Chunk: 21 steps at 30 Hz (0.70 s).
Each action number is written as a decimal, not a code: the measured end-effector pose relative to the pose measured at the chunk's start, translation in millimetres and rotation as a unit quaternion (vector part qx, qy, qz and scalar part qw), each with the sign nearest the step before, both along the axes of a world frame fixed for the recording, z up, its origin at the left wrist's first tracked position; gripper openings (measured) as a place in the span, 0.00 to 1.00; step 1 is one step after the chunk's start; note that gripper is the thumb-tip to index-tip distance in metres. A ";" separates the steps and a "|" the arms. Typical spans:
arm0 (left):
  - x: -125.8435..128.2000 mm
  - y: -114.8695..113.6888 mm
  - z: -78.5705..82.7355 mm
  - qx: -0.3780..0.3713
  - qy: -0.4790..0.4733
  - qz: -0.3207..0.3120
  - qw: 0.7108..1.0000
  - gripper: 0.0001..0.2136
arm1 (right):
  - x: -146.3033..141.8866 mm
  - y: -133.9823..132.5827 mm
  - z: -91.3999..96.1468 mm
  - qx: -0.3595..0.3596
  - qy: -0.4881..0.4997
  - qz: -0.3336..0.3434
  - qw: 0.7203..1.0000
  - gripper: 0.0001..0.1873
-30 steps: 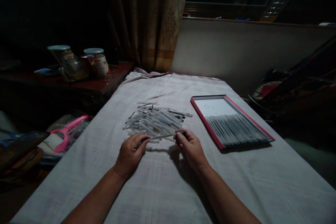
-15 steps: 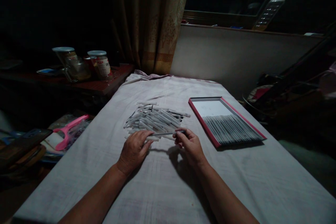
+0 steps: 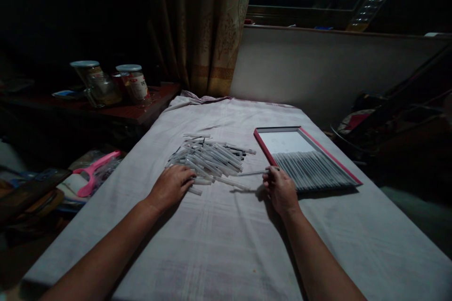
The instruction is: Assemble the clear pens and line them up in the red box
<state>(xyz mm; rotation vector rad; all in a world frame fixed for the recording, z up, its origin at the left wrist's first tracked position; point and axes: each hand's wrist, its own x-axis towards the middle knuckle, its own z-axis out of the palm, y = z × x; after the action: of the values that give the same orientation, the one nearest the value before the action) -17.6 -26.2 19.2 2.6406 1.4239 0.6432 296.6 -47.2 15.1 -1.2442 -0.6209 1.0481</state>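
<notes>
A heap of pale thin pens [image 3: 212, 157] lies on a white cloth-covered table [image 3: 226, 244]. My left hand [image 3: 171, 186] rests at the heap's near left edge, fingers curled over a few pens. My right hand [image 3: 280, 188] pinches one pen [image 3: 254, 172] that points left, right beside the near corner of a red-rimmed flat box [image 3: 263, 146]. That box holds a neat row of pens [image 3: 310, 171] in its near half; its far half shows bare white.
Two lidded jars [image 3: 132, 82] stand on a dark side table at the left. A pink-handled tool [image 3: 93, 174] lies among clutter below it. A curtain [image 3: 201, 28] and a low wall are behind the table. Dark clutter fills the right side.
My right hand has carried the single pen from the heap's near edge rightward to the box's corner. My left hand let go of that pen and moved onto the heap.
</notes>
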 end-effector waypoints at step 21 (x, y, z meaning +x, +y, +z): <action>-32.0 8.5 13.6 -0.018 0.063 0.078 0.995 0.09 | -5.2 -5.6 3.9 -0.035 0.008 0.008 0.999 0.23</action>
<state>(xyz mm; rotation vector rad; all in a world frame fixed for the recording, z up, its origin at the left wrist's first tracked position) -49.6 -17.7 32.8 2.6030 1.6715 0.4643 291.3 -52.8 19.0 -1.2926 -0.5863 1.1009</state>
